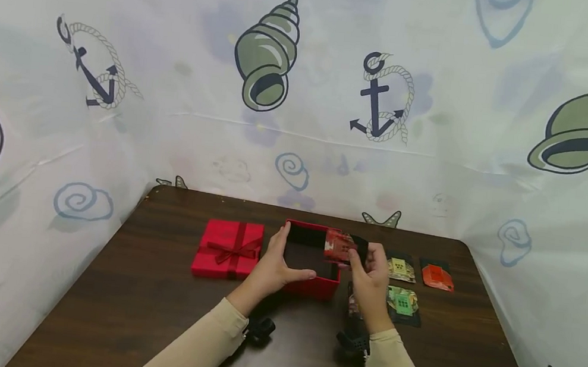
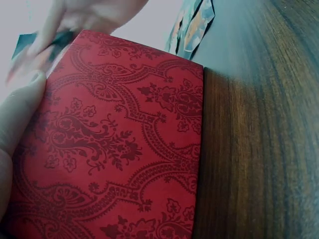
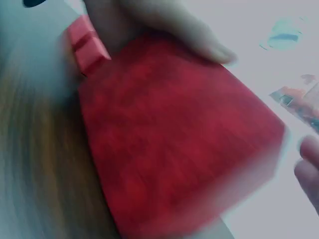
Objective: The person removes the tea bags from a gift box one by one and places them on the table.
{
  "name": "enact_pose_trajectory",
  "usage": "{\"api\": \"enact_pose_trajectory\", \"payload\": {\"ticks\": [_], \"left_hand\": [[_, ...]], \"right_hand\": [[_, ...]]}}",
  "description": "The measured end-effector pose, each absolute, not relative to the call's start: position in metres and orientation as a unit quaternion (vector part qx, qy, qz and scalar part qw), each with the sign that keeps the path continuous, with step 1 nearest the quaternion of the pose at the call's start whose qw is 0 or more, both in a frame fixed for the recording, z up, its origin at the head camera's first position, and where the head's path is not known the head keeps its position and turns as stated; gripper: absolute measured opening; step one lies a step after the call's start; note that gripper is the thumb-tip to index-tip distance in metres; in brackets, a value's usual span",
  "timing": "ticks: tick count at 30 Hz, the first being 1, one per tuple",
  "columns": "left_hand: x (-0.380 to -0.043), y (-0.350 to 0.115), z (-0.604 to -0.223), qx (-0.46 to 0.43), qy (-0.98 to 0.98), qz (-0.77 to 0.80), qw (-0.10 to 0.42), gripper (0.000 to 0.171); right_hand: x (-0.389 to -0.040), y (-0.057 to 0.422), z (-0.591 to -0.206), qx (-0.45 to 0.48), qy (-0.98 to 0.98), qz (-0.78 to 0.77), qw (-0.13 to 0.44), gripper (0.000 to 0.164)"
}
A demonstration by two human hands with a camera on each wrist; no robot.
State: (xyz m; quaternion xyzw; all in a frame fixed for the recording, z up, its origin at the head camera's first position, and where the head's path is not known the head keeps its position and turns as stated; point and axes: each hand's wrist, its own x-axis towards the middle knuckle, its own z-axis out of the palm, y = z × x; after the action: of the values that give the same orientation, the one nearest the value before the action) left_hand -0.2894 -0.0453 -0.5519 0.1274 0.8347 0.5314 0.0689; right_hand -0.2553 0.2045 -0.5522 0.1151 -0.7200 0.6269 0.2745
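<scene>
An open red gift box (image 1: 311, 287) with a dark inside stands on the table, a dark floral pattern on its wall in the left wrist view. My left hand (image 1: 272, 270) holds it at the left, thumb over the front rim and fingers along the left side. Above the box's right part, my right hand (image 1: 371, 282) pinches a small flat packet (image 1: 338, 247), black with a reddish print, between thumb and fingers. In the right wrist view the box is blurred and the packet (image 3: 301, 102) shows at the right edge.
Left of the box lies its red lid (image 1: 218, 262) with a ribbon bow. More packets lie at the right, with yellow (image 1: 400, 267), orange (image 1: 438, 277) and green (image 1: 404, 304) labels; one (image 1: 353, 305) is partly behind my right hand. A printed cloth (image 1: 325, 91) hangs behind the brown table (image 1: 143, 287).
</scene>
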Motion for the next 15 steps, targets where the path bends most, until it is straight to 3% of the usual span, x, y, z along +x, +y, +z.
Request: {"api": "enact_pose_trajectory", "payload": {"ticks": [3,10,15], "left_hand": [[-0.291,-0.043,-0.552,0.125,0.835,0.531,0.069,0.139],[-0.29,-0.041,-0.552,0.12,0.837,0.529,0.071,0.141],[-0.289,-0.041,-0.552,0.119,0.834,0.533,0.072,0.14]], "right_hand": [[-0.247,0.234,-0.552,0.082,-0.709,0.641,0.282,0.02],[-0.224,0.296,-0.568,0.022,-0.716,0.593,0.368,0.022],[-0.208,0.322,-0.577,-0.039,-0.705,0.602,0.373,0.027]]}}
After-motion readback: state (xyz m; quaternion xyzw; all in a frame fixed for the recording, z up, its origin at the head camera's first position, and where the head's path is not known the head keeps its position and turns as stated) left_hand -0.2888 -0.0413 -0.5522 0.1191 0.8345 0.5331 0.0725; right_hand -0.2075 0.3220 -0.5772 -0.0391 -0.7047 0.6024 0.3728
